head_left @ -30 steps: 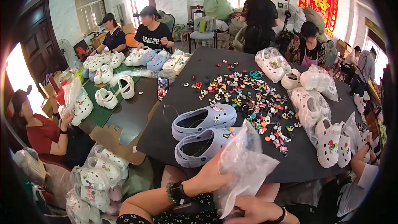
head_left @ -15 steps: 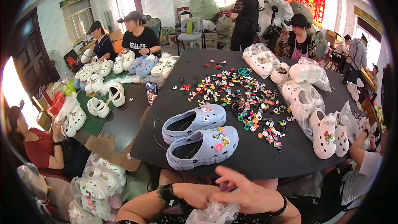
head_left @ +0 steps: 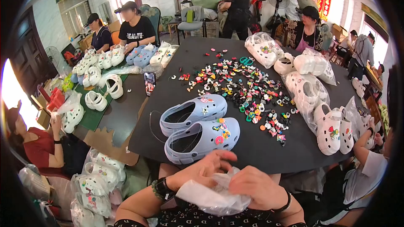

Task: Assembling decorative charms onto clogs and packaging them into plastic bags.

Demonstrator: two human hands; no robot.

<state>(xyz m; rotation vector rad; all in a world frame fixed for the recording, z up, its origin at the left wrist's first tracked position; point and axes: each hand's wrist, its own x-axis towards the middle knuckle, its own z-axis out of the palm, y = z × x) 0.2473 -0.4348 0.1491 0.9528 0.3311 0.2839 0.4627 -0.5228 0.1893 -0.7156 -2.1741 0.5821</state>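
A crumpled clear plastic bag [head_left: 214,197] is bunched between my hands, just in front of the table's near edge. My left hand [head_left: 204,169] is at the bag's upper side, its index finger reaching out and its lower fingers curled on the plastic. My right hand [head_left: 257,187] closes round the bag's other end, fingers bent and pinching it. Beyond them a pair of light blue clogs lies toes to the right: the nearer clog [head_left: 230,136] bears colourful charms, and the farther clog [head_left: 179,115] has a few too. A thin clear loop sticks out by their heels.
Many small shoe charms [head_left: 248,86] lie scattered over the black table [head_left: 168,96]. White clogs in clear bags [head_left: 305,96] line its right side. A phone [head_left: 150,83] stands at the left edge. Bagged clogs [head_left: 94,185] are piled low at left. Several co-workers sit around.
My hands have drawn up the plastic bag from my lap; my right hand, spread before, now grips it. The whole view has shifted slightly.
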